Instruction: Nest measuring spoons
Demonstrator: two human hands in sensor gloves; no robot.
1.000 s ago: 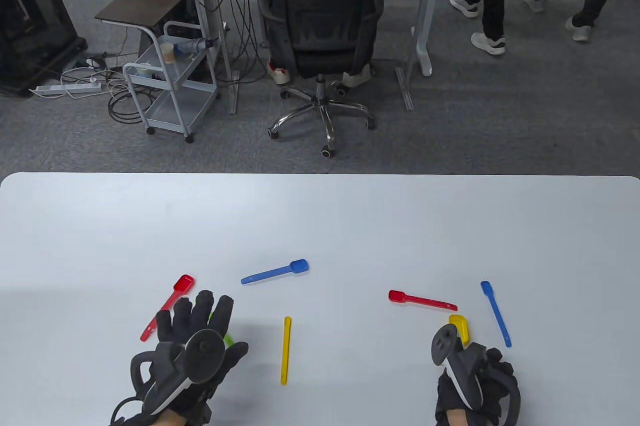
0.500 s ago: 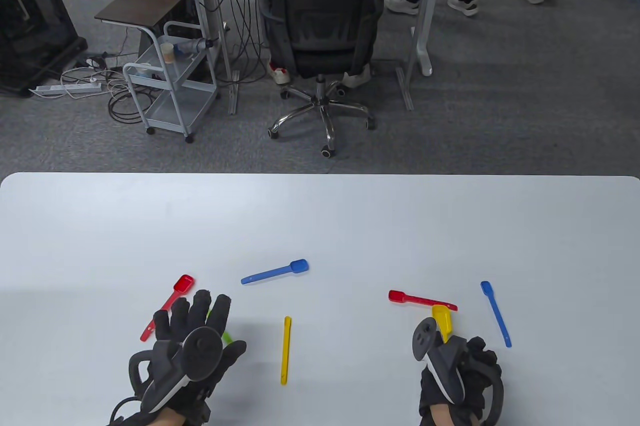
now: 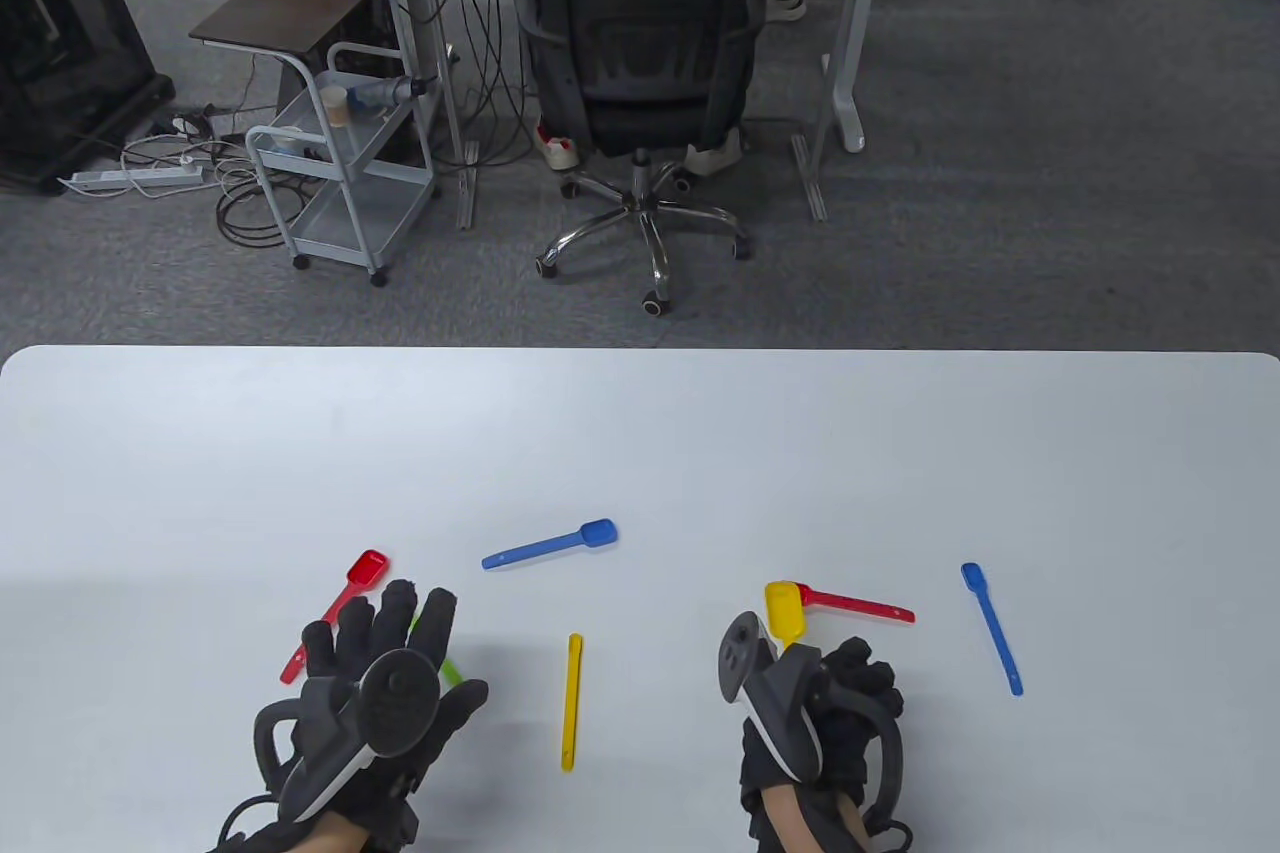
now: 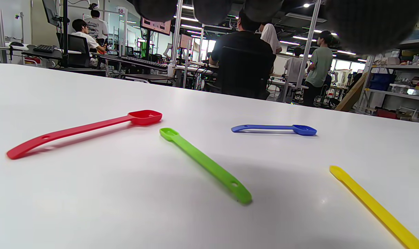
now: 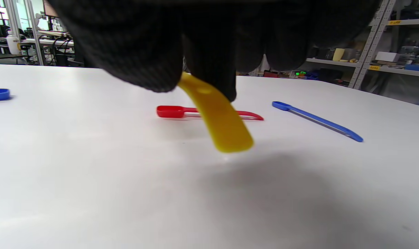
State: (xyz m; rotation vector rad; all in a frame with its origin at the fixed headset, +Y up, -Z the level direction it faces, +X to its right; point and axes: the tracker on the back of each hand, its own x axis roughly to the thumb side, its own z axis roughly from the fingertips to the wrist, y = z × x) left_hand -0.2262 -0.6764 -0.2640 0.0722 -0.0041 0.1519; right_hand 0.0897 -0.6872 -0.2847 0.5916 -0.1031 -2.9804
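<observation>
My right hand (image 3: 835,683) grips a yellow measuring spoon (image 3: 784,609) by its handle and holds it just above the table, bowl pointing away; the right wrist view shows it (image 5: 218,121) hanging from my fingers (image 5: 209,69). Beyond it lie a red spoon (image 3: 850,603) and a thin blue spoon (image 3: 992,628). My left hand (image 3: 385,623) is spread flat and empty over a green spoon (image 3: 452,668), which lies free on the table in the left wrist view (image 4: 202,160). A red spoon (image 3: 340,608), a blue spoon (image 3: 550,544) and a yellow spoon (image 3: 571,701) lie nearby.
The white table (image 3: 640,433) runs wide and bare behind the spoons. Past its far edge stand an office chair (image 3: 640,43) and a small cart (image 3: 340,163) on the floor.
My right hand has moved left with the yellow spoon, from beside the thin blue spoon to the red spoon's bowl end. My left hand has barely shifted.
</observation>
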